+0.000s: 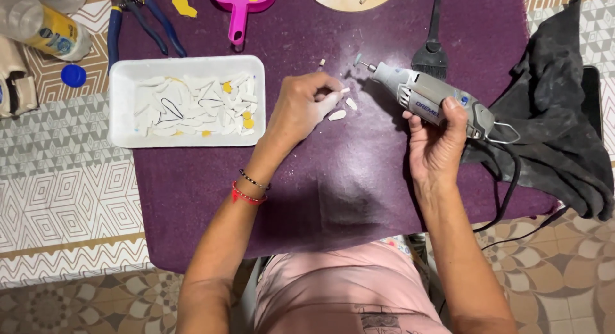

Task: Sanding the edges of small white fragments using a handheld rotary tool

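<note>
**A:** Your right hand (442, 138) is clamped round the body of the grey rotary tool (435, 100), thumb up near the switch, with the bit pointing away from your palm toward your other hand. Its cord (509, 186) trails off behind your wrist and down past the table edge.

**B:** And your left hand (301, 109) has its fingers pinched together on a small white shard (344, 90), held just off the fingertips and short of the tool's bit; the two aren't touching.

**A:** Two more white pieces (337, 114) lie on the purple cloth (333, 180) just beyond your left fingertips, between your hands. I'd judge those to be pieces already pulled out for work, but whether they've been ground is too small to tell.

**B:** On the outer side of your left hand sits the white foam tray (125, 103), full of white shards with a few yellow ones mixed in. Going by that pile, most of the lot looks still to be handled, and only a handful is out here.

**A:** Past your left fingertips there's a pink scoop (240, 7), and blue-handled pliers (138, 23) farther out past the tray.

**B:** A black brush (432, 52) rests just ahead of the tool's nose, and a dark rag (557, 109) is heaped outside your right hand.
</note>
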